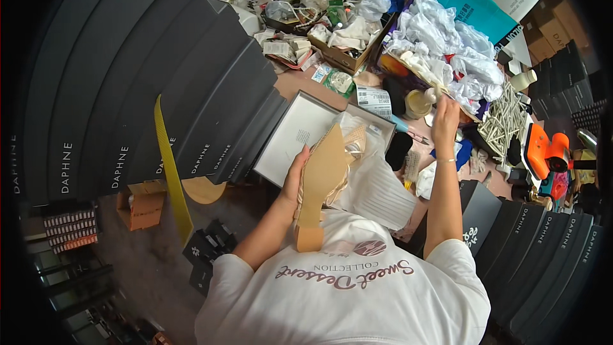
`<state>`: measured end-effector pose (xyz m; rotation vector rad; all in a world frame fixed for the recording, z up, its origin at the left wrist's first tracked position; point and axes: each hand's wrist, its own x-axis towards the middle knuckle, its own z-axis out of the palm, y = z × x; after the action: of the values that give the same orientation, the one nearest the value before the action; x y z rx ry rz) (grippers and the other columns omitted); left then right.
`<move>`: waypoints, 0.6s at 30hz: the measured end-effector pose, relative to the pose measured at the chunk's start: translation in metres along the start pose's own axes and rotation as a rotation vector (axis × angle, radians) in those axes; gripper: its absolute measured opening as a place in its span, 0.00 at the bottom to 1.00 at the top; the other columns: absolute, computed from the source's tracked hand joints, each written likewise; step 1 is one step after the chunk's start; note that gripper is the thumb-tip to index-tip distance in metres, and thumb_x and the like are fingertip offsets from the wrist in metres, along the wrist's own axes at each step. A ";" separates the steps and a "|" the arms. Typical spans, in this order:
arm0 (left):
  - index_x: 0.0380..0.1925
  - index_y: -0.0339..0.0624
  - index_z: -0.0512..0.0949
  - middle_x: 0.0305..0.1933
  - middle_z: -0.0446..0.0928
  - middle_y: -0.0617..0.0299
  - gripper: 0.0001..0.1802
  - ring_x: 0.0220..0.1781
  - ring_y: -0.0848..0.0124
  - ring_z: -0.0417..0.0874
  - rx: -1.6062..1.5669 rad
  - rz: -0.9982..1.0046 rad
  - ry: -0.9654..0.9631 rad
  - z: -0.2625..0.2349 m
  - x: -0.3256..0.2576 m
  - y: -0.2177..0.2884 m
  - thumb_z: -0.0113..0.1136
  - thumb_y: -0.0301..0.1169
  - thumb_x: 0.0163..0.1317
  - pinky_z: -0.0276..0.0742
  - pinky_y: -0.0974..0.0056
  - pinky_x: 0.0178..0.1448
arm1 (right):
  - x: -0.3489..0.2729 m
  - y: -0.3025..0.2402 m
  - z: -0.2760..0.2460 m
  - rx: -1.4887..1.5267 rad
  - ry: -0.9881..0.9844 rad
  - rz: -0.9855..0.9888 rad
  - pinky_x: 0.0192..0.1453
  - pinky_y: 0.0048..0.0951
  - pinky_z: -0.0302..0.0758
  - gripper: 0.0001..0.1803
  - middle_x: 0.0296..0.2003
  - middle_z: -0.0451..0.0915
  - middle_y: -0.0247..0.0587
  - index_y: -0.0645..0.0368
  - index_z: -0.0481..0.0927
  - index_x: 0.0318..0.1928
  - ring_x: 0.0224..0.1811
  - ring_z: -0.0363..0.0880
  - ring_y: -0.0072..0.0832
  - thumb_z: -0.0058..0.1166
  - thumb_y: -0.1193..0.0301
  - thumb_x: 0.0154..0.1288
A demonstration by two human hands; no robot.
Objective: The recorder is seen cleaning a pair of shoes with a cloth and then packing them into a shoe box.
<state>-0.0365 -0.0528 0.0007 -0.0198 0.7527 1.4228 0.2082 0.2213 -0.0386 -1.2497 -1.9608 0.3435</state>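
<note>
My left hand (295,176) is closed around the side of a beige heeled sandal (324,160), its tan sole turned up and its block heel toward my chest. Just beyond, a strappy part of a sandal (355,142) shows over white tissue paper (377,198); I cannot tell whether it belongs to the same shoe. Underneath lies an open shoebox (290,131) with a white inside. My right hand (445,121) reaches out over the table, fingers pinched together beside a jar of yellowish stuff (418,104). What they hold is too small to name; a whitish lump (431,94) is at the fingertips.
Dark shoeboxes are stacked high on the left (153,89) and lower right (536,255). A carton of crumpled white plastic (440,32) stands beyond my right hand, with a pile of thin pale sticks (503,118) beside it. An orange tool (548,150) sits far right. A yellow strap (169,172) hangs left.
</note>
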 end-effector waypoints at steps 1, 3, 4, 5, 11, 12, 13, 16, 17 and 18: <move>0.56 0.37 0.69 0.49 0.76 0.58 0.29 0.49 0.71 0.77 -0.026 0.011 -0.023 -0.002 -0.001 -0.001 0.43 0.51 0.68 0.73 0.67 0.54 | -0.013 -0.035 -0.003 0.171 -0.060 0.079 0.46 0.33 0.70 0.10 0.33 0.76 0.46 0.65 0.78 0.43 0.40 0.74 0.36 0.47 0.72 0.68; 0.58 0.37 0.67 0.53 0.74 0.56 0.30 0.53 0.69 0.76 -0.029 0.044 -0.006 0.004 0.003 -0.003 0.39 0.50 0.69 0.72 0.66 0.57 | -0.052 -0.111 -0.012 0.299 -0.162 -0.142 0.39 0.30 0.72 0.10 0.34 0.77 0.46 0.63 0.77 0.44 0.35 0.76 0.34 0.51 0.74 0.65; 0.60 0.37 0.66 0.55 0.74 0.55 0.30 0.55 0.68 0.76 -0.029 0.063 -0.001 0.008 0.005 -0.004 0.38 0.49 0.70 0.72 0.65 0.59 | -0.070 -0.139 -0.021 0.378 -0.296 -0.146 0.38 0.28 0.72 0.10 0.34 0.76 0.45 0.62 0.77 0.44 0.33 0.76 0.34 0.52 0.73 0.63; 0.61 0.37 0.63 0.58 0.71 0.55 0.29 0.58 0.67 0.73 0.030 0.110 -0.022 0.013 0.006 -0.008 0.37 0.48 0.70 0.69 0.64 0.61 | -0.086 -0.167 -0.025 0.476 -0.319 -0.261 0.34 0.30 0.72 0.09 0.32 0.75 0.42 0.60 0.77 0.42 0.30 0.76 0.36 0.54 0.73 0.62; 0.66 0.35 0.55 0.67 0.61 0.55 0.28 0.67 0.67 0.61 0.167 0.175 -0.087 0.015 -0.005 -0.028 0.34 0.40 0.72 0.56 0.64 0.70 | -0.102 -0.169 0.019 0.287 -0.358 -0.289 0.24 0.36 0.71 0.06 0.26 0.73 0.42 0.55 0.73 0.32 0.23 0.74 0.41 0.55 0.70 0.58; 0.66 0.34 0.55 0.67 0.61 0.55 0.28 0.68 0.67 0.61 0.145 0.176 -0.070 0.011 -0.009 -0.032 0.34 0.40 0.71 0.56 0.64 0.70 | -0.113 -0.174 0.013 0.238 -0.403 -0.320 0.24 0.37 0.72 0.05 0.26 0.73 0.41 0.55 0.73 0.31 0.24 0.75 0.39 0.53 0.70 0.57; 0.66 0.35 0.56 0.67 0.60 0.55 0.28 0.68 0.67 0.60 0.158 0.192 -0.072 0.007 -0.011 -0.032 0.33 0.40 0.72 0.54 0.64 0.70 | -0.127 -0.184 0.005 0.192 -0.439 -0.353 0.25 0.38 0.73 0.04 0.25 0.73 0.39 0.54 0.72 0.31 0.25 0.76 0.38 0.52 0.70 0.55; 0.67 0.41 0.55 0.67 0.61 0.57 0.29 0.68 0.66 0.62 0.247 0.215 -0.036 0.006 -0.014 -0.023 0.33 0.44 0.71 0.55 0.61 0.71 | -0.126 -0.215 -0.020 0.329 -0.405 -0.613 0.25 0.41 0.72 0.07 0.25 0.74 0.39 0.55 0.72 0.31 0.28 0.78 0.39 0.52 0.67 0.53; 0.67 0.41 0.55 0.66 0.62 0.57 0.28 0.67 0.66 0.62 0.144 0.210 -0.040 0.016 -0.023 -0.025 0.33 0.43 0.71 0.55 0.61 0.71 | -0.130 -0.204 -0.002 0.303 -0.540 -0.460 0.25 0.42 0.72 0.07 0.26 0.74 0.39 0.55 0.72 0.32 0.29 0.78 0.38 0.51 0.67 0.53; 0.67 0.41 0.55 0.67 0.62 0.58 0.28 0.68 0.66 0.62 0.168 0.202 -0.057 0.010 -0.022 -0.029 0.32 0.43 0.72 0.55 0.61 0.71 | -0.125 -0.195 0.002 0.253 -0.569 -0.413 0.25 0.41 0.72 0.08 0.25 0.74 0.39 0.55 0.72 0.33 0.28 0.78 0.38 0.52 0.67 0.53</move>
<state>-0.0055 -0.0731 0.0065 0.2316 0.8430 1.5394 0.1070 0.0204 0.0170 -0.5940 -2.4899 0.7676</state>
